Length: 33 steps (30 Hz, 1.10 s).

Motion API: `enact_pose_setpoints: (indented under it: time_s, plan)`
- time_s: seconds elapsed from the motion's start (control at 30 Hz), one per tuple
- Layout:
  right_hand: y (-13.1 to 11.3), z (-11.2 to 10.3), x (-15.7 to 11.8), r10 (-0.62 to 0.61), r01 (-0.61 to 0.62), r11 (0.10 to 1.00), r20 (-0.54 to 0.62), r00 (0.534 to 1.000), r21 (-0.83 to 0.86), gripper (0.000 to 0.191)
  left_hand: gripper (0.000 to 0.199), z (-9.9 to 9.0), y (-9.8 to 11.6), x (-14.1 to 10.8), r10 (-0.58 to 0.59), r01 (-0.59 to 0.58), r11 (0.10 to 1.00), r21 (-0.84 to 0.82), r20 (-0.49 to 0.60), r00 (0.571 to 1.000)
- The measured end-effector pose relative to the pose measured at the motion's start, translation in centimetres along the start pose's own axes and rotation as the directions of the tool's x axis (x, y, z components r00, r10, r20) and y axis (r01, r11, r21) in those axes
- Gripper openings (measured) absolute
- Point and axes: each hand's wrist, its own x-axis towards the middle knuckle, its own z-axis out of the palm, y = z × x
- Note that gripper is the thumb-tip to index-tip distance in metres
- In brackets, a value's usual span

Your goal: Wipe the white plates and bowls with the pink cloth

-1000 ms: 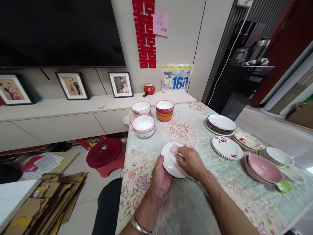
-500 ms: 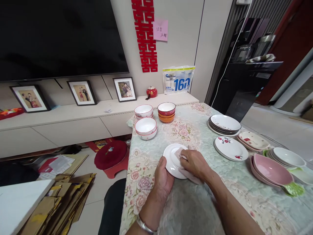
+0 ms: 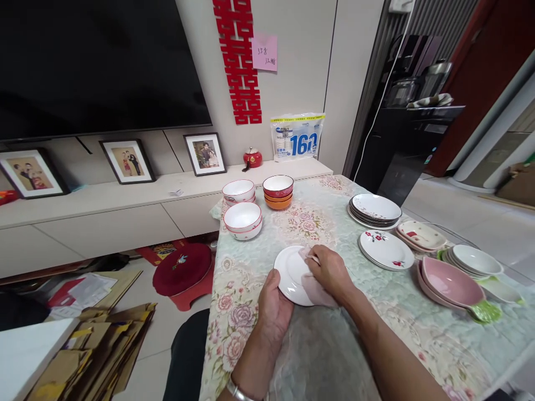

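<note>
A small white plate (image 3: 288, 273) is held tilted above the near part of the table. My left hand (image 3: 273, 303) grips its left edge, with the thumb on the rim and the fingers underneath. My right hand (image 3: 330, 270) is closed on a pale pink cloth (image 3: 315, 289) and presses it against the right side of the plate. Part of the cloth hangs below the right hand. Beyond the plate, white bowls with red rims (image 3: 243, 218) stand in stacks, beside a stack of red and orange bowls (image 3: 278, 195).
On the table's right are stacked dark-edged plates (image 3: 374, 210), flowered plates (image 3: 387, 250), pink leaf-handled bowls (image 3: 451, 284) and small white bowls (image 3: 476, 260). A floral cloth (image 3: 234, 317) covers the table. A red stool (image 3: 184, 273) and flattened cardboard (image 3: 108, 345) lie to the left.
The view has turned slightly right, so things sit further left. My right hand and the cloth have shifted a little over the plate; the left hand keeps its grip.
</note>
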Motion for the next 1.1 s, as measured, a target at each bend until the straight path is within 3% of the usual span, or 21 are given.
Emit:
enact_pose_setpoints:
  time_s: [0.17, 0.33, 0.4, 0.5, 0.63, 0.7, 0.8, 0.9, 1.0, 1.1]
  plan:
    - [-1.7, -0.4, -1.0, -0.199, 0.192, 0.980, 0.189, 0.962, 0.058, 0.012, 0.025, 0.1, -0.1, 0.1, -0.013, 0.015, 0.998, -0.053, 0.040, 0.999]
    - [-2.6, 0.7, -0.8, -0.310, 0.284, 0.942, 0.138, 0.941, 0.181, 0.012, 0.024, 0.0, -0.4, -0.3, 0.018, -0.017, 1.000, -0.003, 0.078, 0.997]
    - [-2.5, 1.0, -0.4, -0.255, 0.245, 0.965, 0.100, 0.962, 0.098, 0.012, 0.026, -0.1, -0.5, -0.4, 0.017, -0.018, 1.000, 0.013, 0.093, 0.996]
    - [-2.1, 0.8, 0.0, -0.077, 0.082, 0.988, 0.042, 0.996, -0.127, 0.014, 0.030, -0.2, -0.5, -0.3, 0.008, -0.011, 1.000, 0.029, 0.092, 0.996]
    - [-2.4, 0.4, -0.5, 0.048, -0.038, 0.948, 0.023, 0.999, -0.316, 0.016, 0.037, -0.3, -0.5, -0.2, 0.019, -0.021, 0.999, 0.026, 0.088, 0.996]
    - [-3.0, 0.4, -1.0, 0.010, 0.010, 0.961, 0.074, 0.997, -0.278, 0.014, 0.039, -0.2, -0.5, -0.2, 0.025, -0.028, 0.999, 0.027, 0.092, 0.995]
    - [-3.8, 0.8, -1.5, -0.138, 0.157, 0.980, 0.144, 0.980, -0.125, 0.012, 0.040, -0.1, -0.3, -0.4, 0.021, -0.024, 0.999, 0.042, 0.079, 0.997]
    - [-3.7, 1.4, -1.1, -0.210, 0.216, 0.975, 0.108, 0.972, -0.050, 0.012, 0.041, 0.0, -0.2, -0.7, 0.022, -0.025, 0.999, 0.039, 0.085, 0.996]
    - [-2.3, 1.8, 0.0, -0.097, 0.094, 0.990, -0.019, 0.995, -0.102, 0.011, 0.044, 0.1, -0.1, -0.8, 0.015, -0.017, 0.999, 0.029, 0.080, 0.997]
    - [-0.2, 1.8, 1.0, 0.088, -0.101, 0.992, -0.157, 0.984, -0.081, 0.018, 0.046, 0.2, 0.1, -0.9, 0.018, -0.021, 0.999, 0.041, 0.063, 0.998]
